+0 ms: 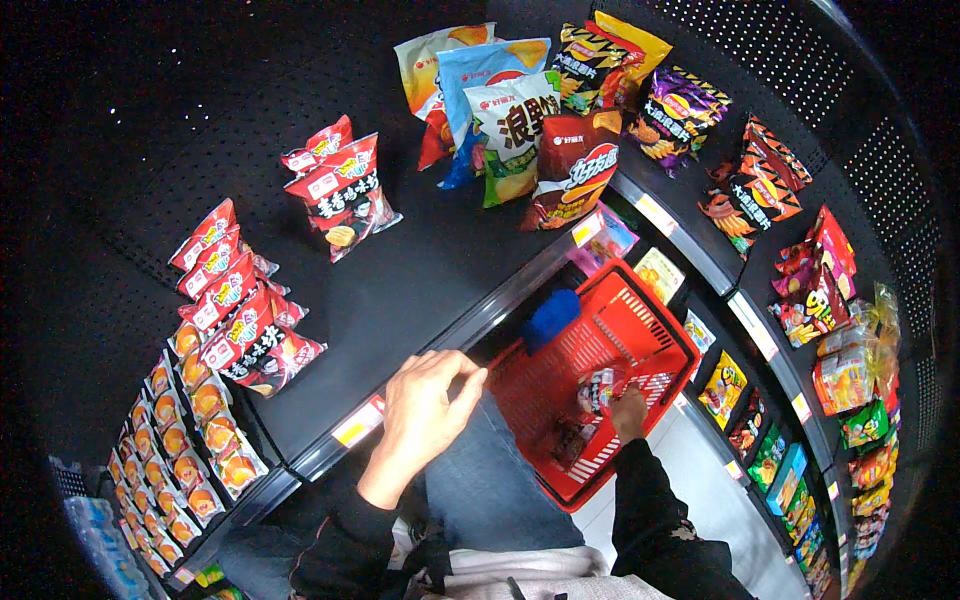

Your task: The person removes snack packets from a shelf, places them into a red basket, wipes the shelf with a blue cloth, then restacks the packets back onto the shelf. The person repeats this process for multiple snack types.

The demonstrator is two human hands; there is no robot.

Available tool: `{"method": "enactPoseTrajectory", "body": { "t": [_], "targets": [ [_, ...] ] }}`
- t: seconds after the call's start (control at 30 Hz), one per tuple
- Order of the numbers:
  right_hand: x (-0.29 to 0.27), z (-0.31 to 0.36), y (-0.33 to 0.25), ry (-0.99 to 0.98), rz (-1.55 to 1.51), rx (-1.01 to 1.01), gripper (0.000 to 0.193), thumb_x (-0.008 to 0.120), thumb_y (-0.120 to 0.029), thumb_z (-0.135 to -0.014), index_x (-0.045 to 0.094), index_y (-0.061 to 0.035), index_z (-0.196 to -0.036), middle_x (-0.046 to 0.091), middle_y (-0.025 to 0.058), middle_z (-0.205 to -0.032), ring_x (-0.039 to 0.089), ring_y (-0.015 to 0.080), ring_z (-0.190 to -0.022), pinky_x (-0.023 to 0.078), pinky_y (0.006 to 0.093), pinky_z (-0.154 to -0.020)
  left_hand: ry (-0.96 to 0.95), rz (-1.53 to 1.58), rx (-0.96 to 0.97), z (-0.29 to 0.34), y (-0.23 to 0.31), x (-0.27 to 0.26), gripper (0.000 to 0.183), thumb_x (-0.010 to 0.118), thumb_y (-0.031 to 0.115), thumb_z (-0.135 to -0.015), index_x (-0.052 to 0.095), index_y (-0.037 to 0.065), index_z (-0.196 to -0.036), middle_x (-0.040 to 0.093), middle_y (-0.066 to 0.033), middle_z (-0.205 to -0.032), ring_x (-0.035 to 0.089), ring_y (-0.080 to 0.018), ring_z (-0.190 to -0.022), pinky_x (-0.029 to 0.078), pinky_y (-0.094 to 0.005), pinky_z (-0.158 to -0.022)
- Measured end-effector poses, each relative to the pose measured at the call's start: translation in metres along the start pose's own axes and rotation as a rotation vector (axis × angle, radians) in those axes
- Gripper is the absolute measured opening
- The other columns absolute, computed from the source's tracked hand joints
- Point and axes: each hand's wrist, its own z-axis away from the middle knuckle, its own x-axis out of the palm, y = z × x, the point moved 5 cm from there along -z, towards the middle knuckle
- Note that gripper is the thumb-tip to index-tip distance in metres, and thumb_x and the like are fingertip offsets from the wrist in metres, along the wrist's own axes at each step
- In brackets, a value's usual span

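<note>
Two bare hands at work over a dark shop shelf (420, 280), seen from above. Left hand (425, 410), just below the middle of the frame, hovering at the shelf's front edge near a yellow price tag (357, 423), fingers loosely curled and pinched toward the thumb, holding nothing visible; probably poised there to reach across the bare stretch of shelf. Right hand (630, 412), lower right of centre, down inside a red shopping basket (650, 330), closed round a small dark-and-red snack packet (598, 390); grip partly hidden, so hard to tell how tight. Another dark packet (570, 440) lower in the basket, and something blue (552, 315) at its far corner. Basket set low beside the blue-jeaned knee (500, 480), close under the shelf edge, likely so goods travel only a short way between basket and shelf. Standing upright at upper centre, a cluster of big crisp bags (520, 130), leaning on the perforated back panel with fronts facing out for shoppers. Left of that, a small group of red packets (340, 190), then a longer row of red packets (235, 300) and orange snack packs (190, 440) curving down the left rim. More bright bags (850, 340) on shelves down the right side.
</note>
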Motion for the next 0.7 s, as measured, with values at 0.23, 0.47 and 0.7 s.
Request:
{"method": "enactPoseTrajectory", "body": {
  "t": [0.23, 0.47, 0.7],
  "targets": [
    [-0.069, 0.004, -0.033, 0.367, -0.072, -0.421, 0.02, 0.069, -0.018, -0.086, 0.075, -0.0052, -0.1, 0.076, 0.017, -0.098, 0.071, 0.044, -0.086, 0.06, 0.0522, -0.075, 0.0, -0.02, 0.027, 0.0, 0.002, -0.003, 0.015, 0.077, 0.02, -0.093, 0.073, 0.007, -0.087, 0.074, -0.0107, -0.085, 0.07, -0.0312, -0.082, 0.051, -0.0421, -0.079],
    [-0.196, 0.014, -0.079, 0.441, -0.434, -0.652, 0.009, 0.073, -0.008, -0.093, 0.073, -0.0036, -0.101, 0.07, 0.0146, -0.102, 0.065, 0.0355, -0.102, 0.054, 0.0467, -0.089, -0.026, -0.014, 0.037, 0.001, 0.0, -0.001, 0.018, 0.073, 0.022, -0.095, 0.072, 0.006, -0.088, 0.074, -0.0106, -0.087, 0.07, -0.0315, -0.085, 0.052, -0.0442, -0.081],
    [-0.307, 0.04, -0.178, 0.235, -0.884, -0.829, 0.005, 0.068, -0.005, -0.103, 0.067, -0.0008, -0.105, 0.063, 0.0059, -0.1, 0.061, 0.0152, -0.095, 0.05, 0.0281, -0.083, -0.005, 0.224, -0.103, 0.004, -0.012, -0.002, 0.032, 0.073, 0.014, -0.098, 0.066, 0.004, -0.127, 0.076, -0.0145, -0.116, 0.076, -0.026, -0.101, 0.059, -0.0404, -0.09]
  ]
}}
